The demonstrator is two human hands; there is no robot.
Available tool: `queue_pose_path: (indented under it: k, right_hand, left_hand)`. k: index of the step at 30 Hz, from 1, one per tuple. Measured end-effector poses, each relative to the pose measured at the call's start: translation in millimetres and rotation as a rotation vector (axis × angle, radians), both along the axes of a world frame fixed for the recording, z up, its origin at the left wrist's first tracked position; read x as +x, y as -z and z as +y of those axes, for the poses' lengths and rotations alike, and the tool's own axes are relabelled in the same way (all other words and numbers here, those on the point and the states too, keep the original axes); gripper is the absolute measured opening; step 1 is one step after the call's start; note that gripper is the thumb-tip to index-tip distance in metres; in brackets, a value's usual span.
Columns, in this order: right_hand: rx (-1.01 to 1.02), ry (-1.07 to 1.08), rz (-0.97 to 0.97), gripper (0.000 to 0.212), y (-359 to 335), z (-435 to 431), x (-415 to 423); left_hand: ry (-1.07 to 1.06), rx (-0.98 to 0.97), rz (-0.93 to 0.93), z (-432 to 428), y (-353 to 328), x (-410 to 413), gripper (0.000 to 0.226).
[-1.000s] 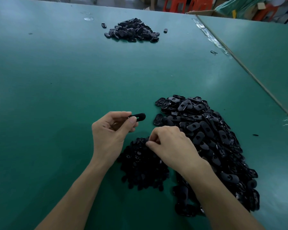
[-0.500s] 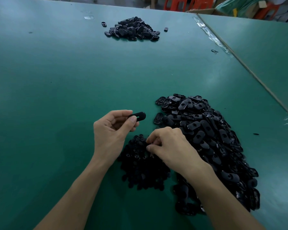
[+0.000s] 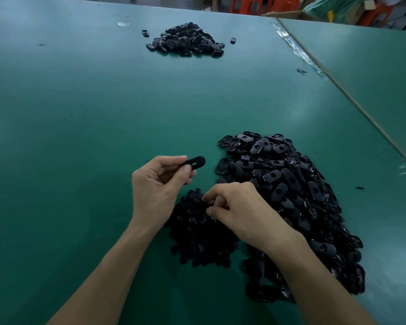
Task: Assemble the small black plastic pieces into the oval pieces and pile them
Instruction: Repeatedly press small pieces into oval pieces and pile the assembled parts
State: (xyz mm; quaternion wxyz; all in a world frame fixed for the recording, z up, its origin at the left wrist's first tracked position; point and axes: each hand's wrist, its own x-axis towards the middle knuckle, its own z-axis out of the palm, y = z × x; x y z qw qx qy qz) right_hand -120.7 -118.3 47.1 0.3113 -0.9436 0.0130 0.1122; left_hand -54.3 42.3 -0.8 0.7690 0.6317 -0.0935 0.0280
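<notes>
The oval piece (image 3: 194,162) is held above the table (image 3: 80,118), pinched at its left end between the thumb and the fingers of the left hand (image 3: 158,185). Its long axis lies nearly level, from left to right. The free rounded end points to the right, away from the grip, and a small slot is seen on the face turned to the camera.

The right hand (image 3: 242,207) is found nearer to the person and a little to the right of this piece. Its fingers are curled, and their tips are brought together on the top of the heap of small black pieces (image 3: 197,233). Whether a small piece is already pinched there cannot be told, because black is seen against black.

It is judged that the small piece must be carried up and to the left, to the slotted face, by the right hand, which is the nearer one.

Just right of the hands a big pile of oval pieces (image 3: 291,188) is spread. Far across the table a smaller pile (image 3: 188,41) is seen, probably the finished ones.
</notes>
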Motion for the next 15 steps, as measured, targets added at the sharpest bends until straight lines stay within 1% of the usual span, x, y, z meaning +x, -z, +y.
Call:
queue_pose_path:
  k: [2, 4, 15]
  right_hand:
    - [-0.02, -0.002, -0.026, 0.008, -0.8, -0.5, -1.1]
    - [-0.054, -0.018, -0.028, 0.002, -2.5, -0.4, -1.9]
    - [-0.084, -0.037, 0.013, 0.006, -1.4, 4.6, 4.5]
  left_hand:
    - [-0.001, 0.003, -0.001, 0.1, -0.4, -0.4, 0.018]
    - [-0.002, 0.002, -0.001, 0.3, -0.4, -0.2, 0.018]
    - [0.014, 0.002, 0.003, 0.9, 0.0, 0.1, 0.018]
